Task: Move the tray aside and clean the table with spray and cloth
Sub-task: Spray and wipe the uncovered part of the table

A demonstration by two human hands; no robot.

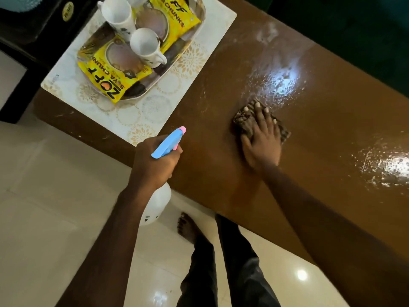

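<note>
My left hand (152, 165) grips a spray bottle (169, 140) with a blue trigger head and pink nozzle; its white body hangs below the near edge of the brown table (321, 134). My right hand (261, 138) lies flat, fingers spread, pressing a dark patterned cloth (242, 117) onto the tabletop. Wet spray droplets (281, 78) glisten beyond the cloth and at the right. The tray (194, 38) sits at the table's far left end on a white placemat (141, 111), carrying two white mugs (146, 45) and yellow snack packets (104, 78).
A dark cabinet (33, 25) stands left of the table. Dark green upholstery (354, 25) runs along the table's far side. My legs and a bare foot (188, 227) stand on glossy cream floor tiles (44, 196) at the near edge.
</note>
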